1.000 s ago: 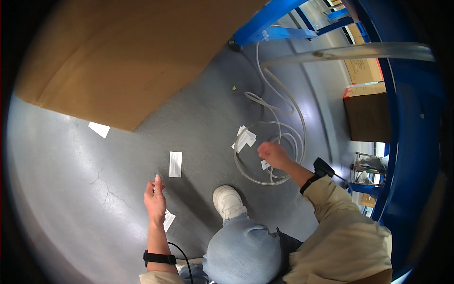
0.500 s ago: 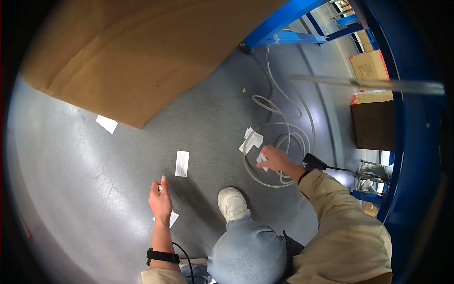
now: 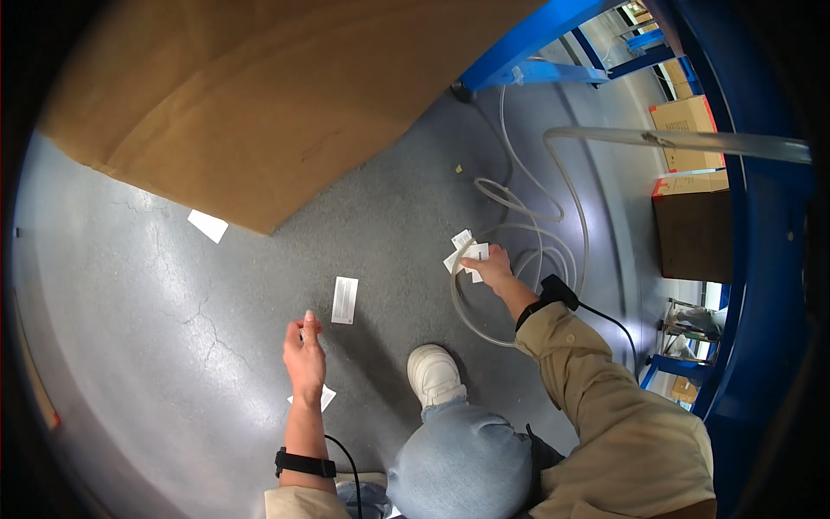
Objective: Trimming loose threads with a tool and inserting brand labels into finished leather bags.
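My right hand [image 3: 494, 268] pinches a small white printed card [image 3: 476, 252] at its edge. That card lies over or just above a cluster of white cards [image 3: 461, 238] on the floor, inside a loop of clear hose [image 3: 457, 303]. My left hand [image 3: 304, 356] hovers to the left with its fingers curled closed; a sliver of something pale shows between them, too small to name. One printed card [image 3: 344, 300] lies flat on the floor between my hands. Another card [image 3: 327, 397] is partly hidden under my left wrist.
A large brown cardboard box [image 3: 233, 112] fills the upper left, with a white sheet [image 3: 207, 226] by its lower edge. Blue metal framing [image 3: 553, 73] and stacked cartons [image 3: 692, 225] stand at the right. Clear hose coils across the floor. My shoe [image 3: 435, 374] is close below.
My right hand has moved up and left with its card, from beside the cluster to over it. My left hand has shifted slightly and stays closed. The whole view has shifted a little.
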{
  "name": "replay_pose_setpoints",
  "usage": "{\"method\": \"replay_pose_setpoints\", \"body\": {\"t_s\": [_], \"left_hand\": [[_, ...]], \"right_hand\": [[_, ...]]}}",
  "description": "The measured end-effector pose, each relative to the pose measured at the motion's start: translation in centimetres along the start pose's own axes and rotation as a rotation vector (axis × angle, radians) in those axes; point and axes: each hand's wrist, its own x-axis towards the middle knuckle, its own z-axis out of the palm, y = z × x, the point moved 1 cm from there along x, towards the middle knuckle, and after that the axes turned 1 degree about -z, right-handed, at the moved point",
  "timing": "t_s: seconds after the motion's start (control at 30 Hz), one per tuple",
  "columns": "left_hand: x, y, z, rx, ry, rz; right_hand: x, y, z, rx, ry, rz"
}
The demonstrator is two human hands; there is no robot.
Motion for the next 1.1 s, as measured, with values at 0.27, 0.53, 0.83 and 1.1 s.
{"method": "replay_pose_setpoints", "body": {"t_s": [0.27,0.53,0.83,1.1], "left_hand": [[-0.9,1.0,0.8,-0.061,-0.057,-0.026],[-3.5,4.1,3.7,-0.433,-0.438,-0.11],[-4.7,6.6,4.2,-0.787,-0.519,-0.28],[-4.4,7.3,2.2,-0.644,-0.454,-0.144]], "right_hand": [[-2.6,1.5,-5.7,-0.007,-0.166,-0.163],[-13.6,-12.5,-12.2,0.133,-0.74,-0.335],[-21.0,-17.7,2.5,1.094,-0.666,-0.376],[-14.4,-13.3,-1.7,0.409,-0.298,-0.545]]}}
